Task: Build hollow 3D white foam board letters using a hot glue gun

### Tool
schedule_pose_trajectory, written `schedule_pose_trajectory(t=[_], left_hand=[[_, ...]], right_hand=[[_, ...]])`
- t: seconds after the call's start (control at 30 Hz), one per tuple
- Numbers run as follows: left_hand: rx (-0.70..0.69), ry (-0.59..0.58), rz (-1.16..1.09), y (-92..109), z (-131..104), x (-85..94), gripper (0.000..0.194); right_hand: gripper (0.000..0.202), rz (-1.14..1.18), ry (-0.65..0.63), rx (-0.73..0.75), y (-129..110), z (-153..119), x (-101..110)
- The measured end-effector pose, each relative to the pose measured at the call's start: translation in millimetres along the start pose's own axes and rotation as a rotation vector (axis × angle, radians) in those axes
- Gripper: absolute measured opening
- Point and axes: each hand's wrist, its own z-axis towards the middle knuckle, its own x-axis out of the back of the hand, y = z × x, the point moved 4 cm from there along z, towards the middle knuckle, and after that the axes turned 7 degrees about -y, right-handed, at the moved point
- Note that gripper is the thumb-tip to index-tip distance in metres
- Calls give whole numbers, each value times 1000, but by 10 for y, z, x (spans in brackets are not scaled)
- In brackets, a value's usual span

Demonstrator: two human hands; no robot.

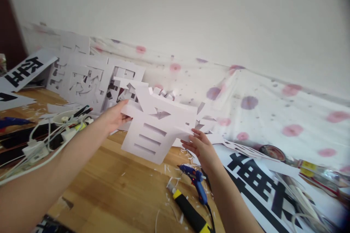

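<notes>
Between my two hands is a white foam-board character cutout [153,131] with several slots, held up off the wooden table. My left hand [119,117] pinches its left arm between thumb and fingers. At the opposite side, my right hand [201,145] grips the right arm with the fingertips. Below my right hand lies a blue hot glue gun [194,180], a small red light showing on it. Beside the gun rests a black and yellow utility knife [190,211].
Cut-out white boards [82,80] lean at the back left. Tangled cables and a power strip [35,149] lie at the left. Printed sheets [262,185] with black characters cover the right side. White scraps litter the wooden table [109,185]; dotted plastic sheeting [268,116] lines the wall.
</notes>
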Motion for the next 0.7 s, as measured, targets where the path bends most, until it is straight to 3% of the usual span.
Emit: schedule_pose_trajectory(t=[0.17,0.33,0.47,0.53,0.6,0.67,0.7], left_hand=[[-47,-9,63,43,50,-38,8],[-33,-245,89,15,-174,82,19],[38,-368,186,-224,-361,577,32],[48,-347,272,-432,-415,919,40],[107,-280,385,-692,-462,1244,35],[121,-309,457,-929,-511,1448,40],[56,-275,552,-999,-525,1530,38]], right_hand=[[38,15,47,43,122,-99,-22],[35,-103,72,79,253,-292,-21],[38,-120,12,50,680,-612,-80],[34,-68,-39,-13,981,-761,-141],[34,-30,-17,-57,1235,-863,-189],[36,-11,4,-26,1356,-909,-237],[34,-21,-12,-12,1364,-918,-263]])
